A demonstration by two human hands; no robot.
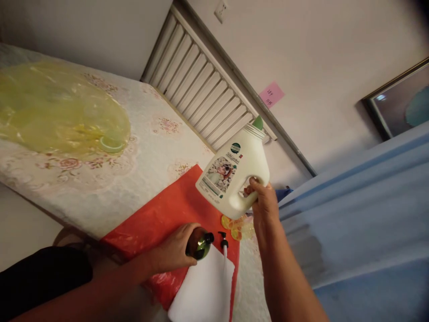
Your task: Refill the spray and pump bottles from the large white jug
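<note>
Gripping the white jug (pixel 251 152) by its handle, the right hand (pixel 264 199) holds it tilted above the red sheet (pixel 157 214), green spout (pixel 258 122) on the far end. Left hand (pixel 176 248) is wrapped around the dark green bottle (pixel 198 243), neck pointing right, nearer than the jug and apart from it. Black pump top (pixel 224 243) just right of bottle, by white sheet (pixel 203 288). Yellow bag (pixel 60 107) lies left on the counter (pixel 144 134).

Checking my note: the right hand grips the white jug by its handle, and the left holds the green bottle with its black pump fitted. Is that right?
Not quite: the black pump isn't fitted. The head view shows it lying apart from the green bottle. The rest stands.
</note>
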